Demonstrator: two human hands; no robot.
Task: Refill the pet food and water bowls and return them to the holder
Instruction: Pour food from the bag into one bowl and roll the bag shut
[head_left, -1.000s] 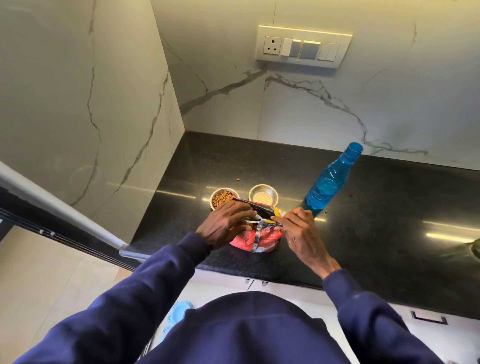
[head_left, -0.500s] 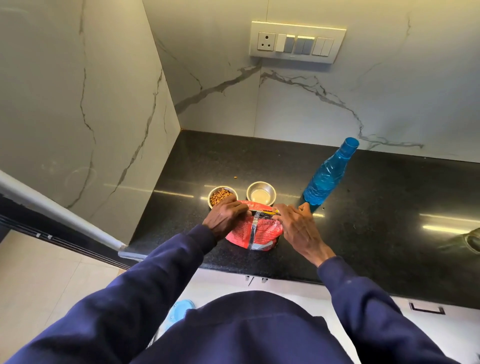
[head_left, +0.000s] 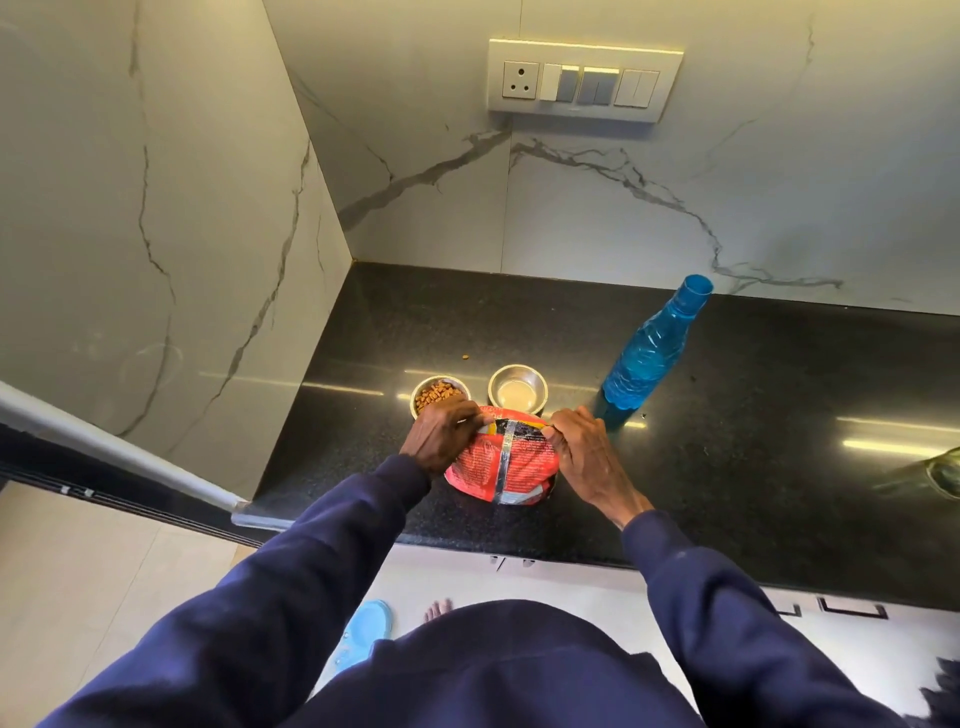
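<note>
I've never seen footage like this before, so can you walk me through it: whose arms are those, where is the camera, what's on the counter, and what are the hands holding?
There is no machine here. A person wears a wide-angle camera on the head, looking down, so the arms in dark blue sleeves are their own. The left hand and right hand both pinch the top of a red pet food bag standing on the black counter. Just behind the bag sit two small metal bowls: the kibble bowl on the left and the other bowl, which looks to hold pale liquid. To the right stands a blue bottle, cap on. One stray kibble piece lies behind the bowls.
</note>
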